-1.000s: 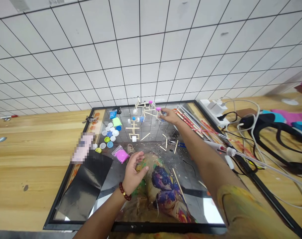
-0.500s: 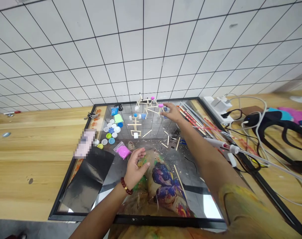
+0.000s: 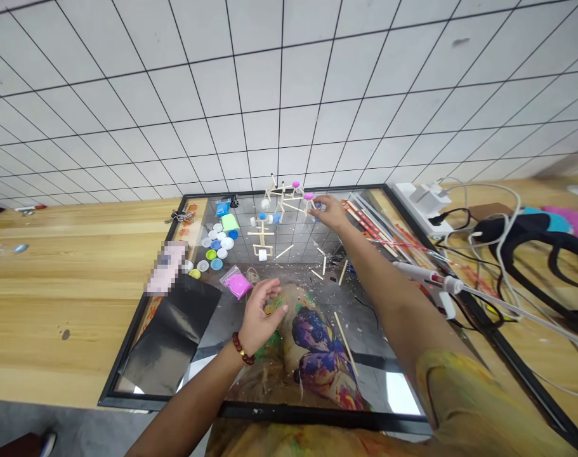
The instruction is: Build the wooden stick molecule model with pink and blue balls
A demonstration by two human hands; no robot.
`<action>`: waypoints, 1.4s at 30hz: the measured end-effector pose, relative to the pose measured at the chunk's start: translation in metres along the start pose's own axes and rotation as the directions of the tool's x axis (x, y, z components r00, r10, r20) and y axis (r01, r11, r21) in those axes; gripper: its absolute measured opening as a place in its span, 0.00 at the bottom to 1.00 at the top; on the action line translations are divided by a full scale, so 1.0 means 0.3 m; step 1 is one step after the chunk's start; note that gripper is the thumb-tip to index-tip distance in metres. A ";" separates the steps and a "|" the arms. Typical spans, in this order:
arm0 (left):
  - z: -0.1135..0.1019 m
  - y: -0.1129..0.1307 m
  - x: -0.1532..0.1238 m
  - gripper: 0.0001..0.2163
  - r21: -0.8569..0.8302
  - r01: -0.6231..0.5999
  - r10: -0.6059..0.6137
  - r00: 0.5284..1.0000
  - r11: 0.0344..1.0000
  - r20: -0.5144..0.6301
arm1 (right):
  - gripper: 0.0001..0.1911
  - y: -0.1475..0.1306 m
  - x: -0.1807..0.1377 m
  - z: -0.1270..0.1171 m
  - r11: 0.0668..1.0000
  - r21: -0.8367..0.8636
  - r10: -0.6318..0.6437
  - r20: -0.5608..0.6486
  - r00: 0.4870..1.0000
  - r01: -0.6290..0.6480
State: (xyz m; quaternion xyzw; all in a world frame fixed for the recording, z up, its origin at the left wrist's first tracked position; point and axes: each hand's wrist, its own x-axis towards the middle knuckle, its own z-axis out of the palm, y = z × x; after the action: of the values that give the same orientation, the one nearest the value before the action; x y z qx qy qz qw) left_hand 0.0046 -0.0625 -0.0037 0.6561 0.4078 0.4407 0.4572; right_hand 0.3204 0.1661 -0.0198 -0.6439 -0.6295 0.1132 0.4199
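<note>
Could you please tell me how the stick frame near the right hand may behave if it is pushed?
The stick frame is probably light, being made of thin sticks. It may be fragile, since its parts look so slender. Standing on narrow legs over a glossy surface, it might slide or tip.

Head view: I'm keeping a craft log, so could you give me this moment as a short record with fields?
left hand: open, above the reflective panel, nothing visible in it
right hand: at the right end of the pink-topped stick model; grip unclear
near left hand: bag of pink material
beyond that bag: small round cups
</note>
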 end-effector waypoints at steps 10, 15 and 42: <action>-0.060 0.107 0.306 0.41 0.488 0.073 0.193 0.860 0.870 -0.472 | 0.16 0.020 -0.018 -0.025 0.999 -0.014 0.031 -0.036 0.999 -0.032; -0.024 0.027 0.445 0.42 0.465 0.052 0.200 0.857 0.884 -0.475 | 0.14 -0.007 -0.017 0.002 0.998 -0.017 0.057 -0.061 0.997 -0.058; -0.026 0.142 0.214 0.14 0.145 -0.166 0.208 0.912 0.975 -0.354 | 0.13 -0.136 0.027 0.183 0.978 -0.004 0.210 -0.085 0.974 -0.211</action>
State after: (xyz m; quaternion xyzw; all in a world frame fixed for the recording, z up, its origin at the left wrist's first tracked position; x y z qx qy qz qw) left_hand 0.0208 -0.0110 0.0518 0.6226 0.4452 0.5739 0.2913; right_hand 0.2556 0.1895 -0.0228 -0.7138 -0.5402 0.1258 0.4277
